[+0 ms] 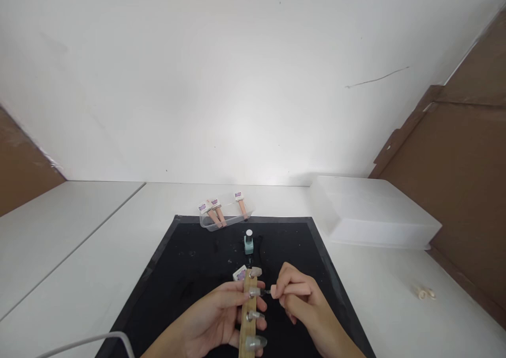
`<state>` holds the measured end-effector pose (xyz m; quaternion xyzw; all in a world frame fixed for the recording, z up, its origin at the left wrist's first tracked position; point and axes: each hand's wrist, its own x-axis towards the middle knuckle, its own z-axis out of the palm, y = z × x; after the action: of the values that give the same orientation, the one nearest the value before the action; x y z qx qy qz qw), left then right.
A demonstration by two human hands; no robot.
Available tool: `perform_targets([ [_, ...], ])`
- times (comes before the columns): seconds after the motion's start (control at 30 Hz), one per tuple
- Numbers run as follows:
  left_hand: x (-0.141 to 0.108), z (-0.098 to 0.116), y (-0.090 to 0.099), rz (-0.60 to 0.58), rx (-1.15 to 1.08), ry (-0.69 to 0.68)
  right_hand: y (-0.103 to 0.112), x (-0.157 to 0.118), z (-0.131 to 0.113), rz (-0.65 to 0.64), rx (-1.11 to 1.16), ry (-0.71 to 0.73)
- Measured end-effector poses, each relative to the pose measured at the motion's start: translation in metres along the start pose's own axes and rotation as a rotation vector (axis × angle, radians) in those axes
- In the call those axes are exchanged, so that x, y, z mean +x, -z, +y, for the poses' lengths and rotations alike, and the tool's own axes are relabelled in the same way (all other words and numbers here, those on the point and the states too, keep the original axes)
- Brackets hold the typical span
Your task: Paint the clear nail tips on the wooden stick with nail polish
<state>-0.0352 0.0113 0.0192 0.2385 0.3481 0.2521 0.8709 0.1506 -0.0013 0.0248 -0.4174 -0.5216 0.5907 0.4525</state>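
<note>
My left hand (221,316) is wrapped around a wooden stick (247,305) that carries several clear false nail tips (256,342) on small metal mounts. Pinched in my right hand (302,300) is a nail polish brush with a pink cap (292,290); its dark bristle end meets, or nearly meets, the second nail tip from the far end. Behind the stick, partly covered by it, lies a white polish bottle with a purple label (239,273). A teal polish bottle with a white-topped dark cap (249,243) stands farther back.
A clear plastic tray (213,226) at the mat's far edge holds several pink-capped bottles (242,206). The black mat (201,258) lies on a white table. A white box (379,210) is at the right, near some small cream rings (424,293). A white cable (98,338) curves in at lower left.
</note>
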Motion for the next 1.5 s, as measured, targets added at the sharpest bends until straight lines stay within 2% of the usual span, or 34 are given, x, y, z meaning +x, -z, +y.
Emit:
perform_targets([
  [0.5, 0.0012, -0.0035, 0.0019, 0.035, 0.011, 0.000, -0.0010, 0.0001, -0.0002, 0.039, -0.019, -0.027],
  [0.83, 0.0012, -0.0008, -0.0011, 0.095, 0.048, -0.002, 0.0002, -0.0018, -0.0004, -0.018, 0.062, 0.063],
  [1.17, 0.0044, -0.0018, -0.0017, 0.127, 0.113, 0.005, -0.0028, -0.0040, -0.0046, -0.080, -0.042, 0.092],
  [1.5, 0.0041, -0.0018, -0.0023, 0.129, 0.087, 0.017, -0.0042, -0.0026, 0.0007, -0.046, -0.166, 0.164],
])
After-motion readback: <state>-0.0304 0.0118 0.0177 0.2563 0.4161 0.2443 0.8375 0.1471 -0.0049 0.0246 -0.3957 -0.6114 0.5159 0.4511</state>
